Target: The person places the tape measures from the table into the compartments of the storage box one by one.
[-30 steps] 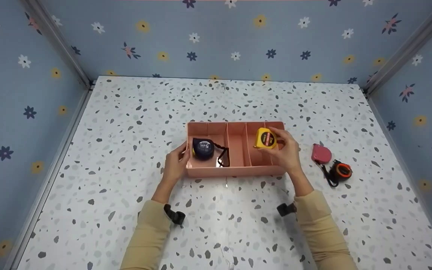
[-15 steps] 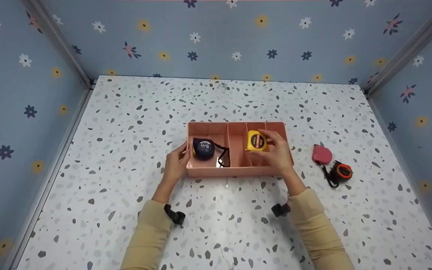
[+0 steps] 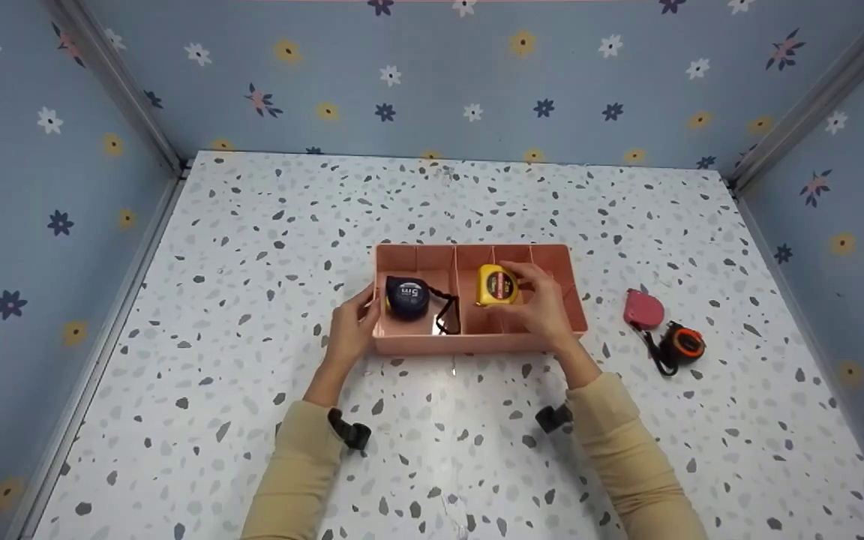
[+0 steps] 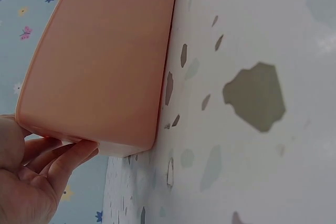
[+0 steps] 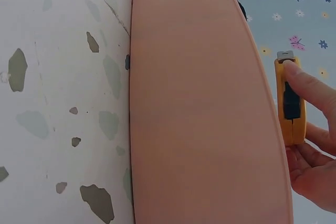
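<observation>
My right hand (image 3: 544,307) pinches a yellow tape measure (image 3: 496,285) over the second compartment of a pink divided box (image 3: 469,344). In the right wrist view the tape measure (image 5: 291,98) stands edge-on above the box rim, thumb on top near its metal hook and fingers beneath. A navy 5 m tape measure (image 3: 407,298) with a black wrist strap lies in the wide left compartment. At the box's left end my left hand (image 3: 347,330) grips the wall; its fingers press the outer side in the left wrist view.
To the right of the box, a pink tape measure (image 3: 643,309) and a black and orange one (image 3: 682,343) with a black strap lie on the speckled table (image 3: 432,442). Blue floral panels (image 3: 432,82) stand at the back and both sides.
My right hand has carried the yellow tape measure leftward over the box, from the right-hand compartments to the second one. The left hand and the box have stayed put.
</observation>
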Motion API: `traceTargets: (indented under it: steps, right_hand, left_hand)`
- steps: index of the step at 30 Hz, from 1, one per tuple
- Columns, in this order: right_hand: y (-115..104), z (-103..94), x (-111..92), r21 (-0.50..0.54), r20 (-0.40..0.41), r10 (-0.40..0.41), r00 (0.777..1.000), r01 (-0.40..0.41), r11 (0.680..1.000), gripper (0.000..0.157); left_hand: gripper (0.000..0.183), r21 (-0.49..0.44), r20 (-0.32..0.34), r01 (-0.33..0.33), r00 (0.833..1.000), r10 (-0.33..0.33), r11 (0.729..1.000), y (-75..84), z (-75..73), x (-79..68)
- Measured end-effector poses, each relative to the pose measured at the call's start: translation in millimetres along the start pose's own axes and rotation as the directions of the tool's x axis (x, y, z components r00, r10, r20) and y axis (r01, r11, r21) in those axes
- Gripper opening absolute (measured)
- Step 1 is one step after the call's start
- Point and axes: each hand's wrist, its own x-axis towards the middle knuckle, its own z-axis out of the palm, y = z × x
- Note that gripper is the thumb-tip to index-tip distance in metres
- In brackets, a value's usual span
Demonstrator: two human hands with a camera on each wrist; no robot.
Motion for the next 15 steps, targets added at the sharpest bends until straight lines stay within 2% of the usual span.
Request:
traceTargets:
  steps: [10,15]
  right_hand:
    - [2.0,7.6,2.6,-0.021,0.046,-0.01,0.999,0.011,1.0,0.061]
    - [3.2,11.5,3.9,0.001,0.067,-0.013,0.998,0.013,1.0,0.062]
  left_hand:
    - [0.036,0.021,0.0,0.013,1.0,-0.013,1.0,1.4,0.0,0.6]
    - [0.036,0.017,0.0,0.015,1.0,-0.015,1.0,2.3,0.0,-0.2]
